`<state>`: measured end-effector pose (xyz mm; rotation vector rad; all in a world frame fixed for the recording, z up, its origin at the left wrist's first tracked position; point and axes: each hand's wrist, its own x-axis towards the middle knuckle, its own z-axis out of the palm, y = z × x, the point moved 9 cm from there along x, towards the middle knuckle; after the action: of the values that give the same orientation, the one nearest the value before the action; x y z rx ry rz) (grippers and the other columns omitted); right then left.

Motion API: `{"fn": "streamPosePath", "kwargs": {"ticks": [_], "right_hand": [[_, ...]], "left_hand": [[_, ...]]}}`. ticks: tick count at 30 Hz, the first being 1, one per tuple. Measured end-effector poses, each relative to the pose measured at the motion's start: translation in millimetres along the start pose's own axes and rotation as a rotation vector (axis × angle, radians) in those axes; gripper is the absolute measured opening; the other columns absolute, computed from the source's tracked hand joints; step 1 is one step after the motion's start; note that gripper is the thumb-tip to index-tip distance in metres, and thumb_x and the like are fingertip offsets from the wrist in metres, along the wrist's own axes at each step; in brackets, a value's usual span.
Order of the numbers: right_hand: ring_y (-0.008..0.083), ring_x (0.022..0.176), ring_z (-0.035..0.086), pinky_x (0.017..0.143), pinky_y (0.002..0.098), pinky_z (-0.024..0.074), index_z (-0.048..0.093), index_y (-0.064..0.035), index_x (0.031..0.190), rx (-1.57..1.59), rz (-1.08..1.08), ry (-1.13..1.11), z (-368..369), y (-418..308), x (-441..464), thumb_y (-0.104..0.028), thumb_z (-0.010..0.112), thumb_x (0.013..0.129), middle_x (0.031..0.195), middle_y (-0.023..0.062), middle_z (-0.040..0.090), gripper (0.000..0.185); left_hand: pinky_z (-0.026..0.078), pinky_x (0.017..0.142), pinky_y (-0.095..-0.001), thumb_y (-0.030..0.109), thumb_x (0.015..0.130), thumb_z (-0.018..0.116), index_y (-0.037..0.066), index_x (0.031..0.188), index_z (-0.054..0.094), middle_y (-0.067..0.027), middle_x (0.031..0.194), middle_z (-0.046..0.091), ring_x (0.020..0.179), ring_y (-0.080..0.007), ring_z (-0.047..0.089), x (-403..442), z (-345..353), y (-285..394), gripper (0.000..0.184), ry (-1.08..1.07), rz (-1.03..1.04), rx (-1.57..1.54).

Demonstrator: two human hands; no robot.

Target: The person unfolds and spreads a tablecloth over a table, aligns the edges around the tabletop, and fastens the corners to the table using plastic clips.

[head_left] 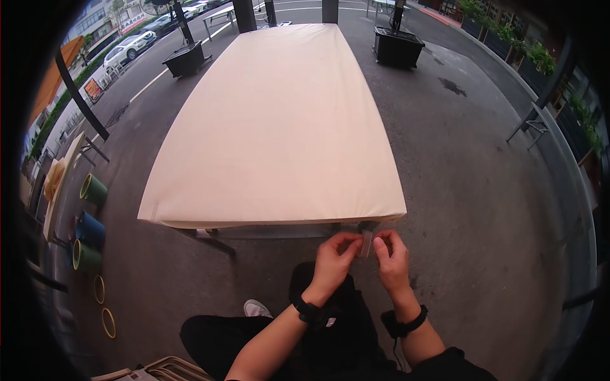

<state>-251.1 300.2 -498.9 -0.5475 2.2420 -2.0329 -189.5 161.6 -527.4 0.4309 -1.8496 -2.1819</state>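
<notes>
A long table covered with a cream tablecloth (pixel 273 133) stretches away in front of me. Just below its near right corner, my left hand (pixel 333 265) pinches a small, flat, see-through strip (pixel 366 244) between thumb and fingers. Close to the strip's right side is my right hand (pixel 393 260), its fingers curled in towards the thumb. Whether anything is between those fingers is hidden. Both hands are below the cloth's front edge, near the table leg at that corner.
Black weighted bases (pixel 398 47) with posts stand beyond the table. On the left are green and blue buckets (pixel 90 230), yellow rings (pixel 109 322) on the ground and a bench (pixel 63 187). Planters (pixel 537 73) line the right side. A folded chair (pixel 168 368) is at lower left.
</notes>
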Motion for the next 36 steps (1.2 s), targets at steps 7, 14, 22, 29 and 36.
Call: {"fn": "streamPosePath", "kwargs": {"ticks": [7, 14, 22, 29, 36], "right_hand": [[0.0074, 0.077, 0.058, 0.070, 0.0229, 0.0464, 0.062, 0.0017, 0.094, 0.157, 0.139, -0.166, 17.6, 8.2, 1.6, -0.013, 0.061, 0.091, 0.082, 0.0024, 0.063, 0.015], [0.0009, 0.067, 0.048, 0.060, 0.0175, 0.0379, 0.066, 0.0003, 0.094, 0.214, 0.097, -0.236, 26.0, 1.4, 4.8, -0.012, 0.063, 0.092, 0.074, -0.0047, 0.059, 0.012], [-0.0001, 0.066, 0.044, 0.058, 0.0162, 0.0350, 0.066, 0.0012, 0.093, 0.301, 0.075, -0.215, 26.4, -3.7, 6.9, -0.013, 0.063, 0.093, 0.073, -0.0063, 0.056, 0.014], [0.0007, 0.069, 0.046, 0.061, 0.0177, 0.0381, 0.065, 0.0019, 0.093, 0.212, 0.033, -0.218, 22.7, -15.5, 10.5, -0.013, 0.061, 0.094, 0.074, -0.0056, 0.057, 0.016], [0.0047, 0.076, 0.052, 0.070, 0.0195, 0.0420, 0.065, 0.0024, 0.090, 0.241, 0.013, -0.249, 24.8, -26.8, 23.5, -0.015, 0.059, 0.095, 0.078, -0.0026, 0.060, 0.019]], "left_hand": [[0.051, 0.074, -0.0251, 0.006, 0.092, 0.061, -0.002, 0.103, 0.064, -0.0090, 0.093, 0.070, 0.084, -0.0113, 0.065, 2.5, 5.2, 6.5, 0.015, 0.151, 0.113, -0.076], [0.050, 0.073, -0.0236, 0.006, 0.091, 0.062, -0.003, 0.103, 0.065, -0.0096, 0.091, 0.071, 0.083, -0.0110, 0.065, 8.4, -0.2, 2.2, 0.015, 0.202, 0.114, -0.070], [0.052, 0.074, -0.0238, 0.008, 0.092, 0.062, -0.006, 0.103, 0.064, -0.0097, 0.093, 0.071, 0.082, -0.0111, 0.065, 15.8, 0.4, 2.5, 0.018, 0.216, 0.129, -0.051], [0.049, 0.072, -0.0227, 0.008, 0.091, 0.063, -0.005, 0.102, 0.067, -0.0100, 0.091, 0.072, 0.081, -0.0097, 0.064, 22.5, 2.6, 1.0, 0.018, 0.201, 0.099, -0.097], [0.052, 0.075, -0.0244, 0.009, 0.093, 0.061, -0.006, 0.104, 0.066, -0.0108, 0.095, 0.071, 0.083, -0.0123, 0.065, 19.9, 4.6, 9.3, 0.019, 0.205, 0.055, -0.129]]}}
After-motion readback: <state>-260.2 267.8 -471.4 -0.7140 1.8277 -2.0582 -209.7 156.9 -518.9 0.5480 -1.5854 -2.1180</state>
